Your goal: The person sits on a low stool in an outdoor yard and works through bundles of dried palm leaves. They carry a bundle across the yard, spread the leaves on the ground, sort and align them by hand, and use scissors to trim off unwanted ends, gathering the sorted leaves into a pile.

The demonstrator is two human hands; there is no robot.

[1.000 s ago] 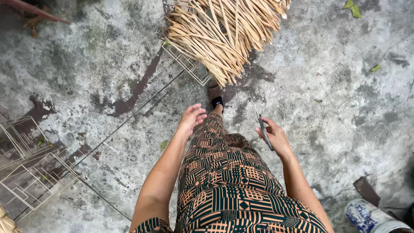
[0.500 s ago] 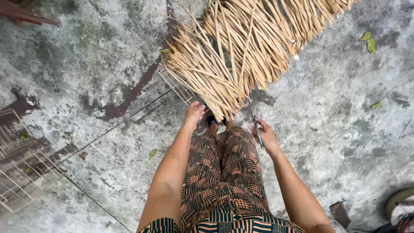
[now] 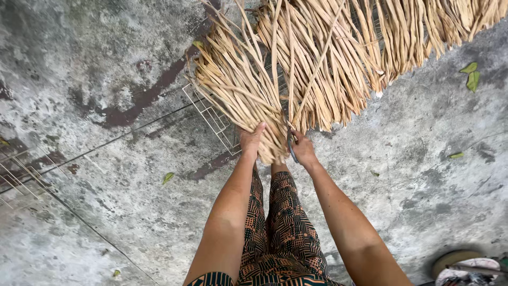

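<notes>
Nearest the camera are the person's legs in patterned trousers [image 3: 280, 228], with both bare arms stretched forward over them. The left hand [image 3: 251, 140] is closed loosely on the near end of a bundle of dried straw-coloured strips [image 3: 248, 100], thumb up against the stalks, gathering them just above their ragged tips. The right hand [image 3: 302, 151] is wrapped around a slim dark-handled tool, probably scissors or a small blade [image 3: 290, 145], whose metal part points up into the gap between the held bundle and the next clump; I cannot tell whether the blades stand apart.

To work well here, it seems best for the left hand to keep the strips pinched tight and even, so the tool meets them squarely, with the thumb kept clear of the edge.

Beyond the hands, the mass of strips [image 3: 344, 58] fans out to the upper right, lying on a wire rack [image 3: 211, 114] whose corner shows at the left of the bundle. Another wire frame [image 3: 18, 177] lies well apart at the left edge. Stained concrete floor [image 3: 423, 175] gives open room on both sides; a few green leaves [image 3: 471, 74] lie scattered at far right.
</notes>
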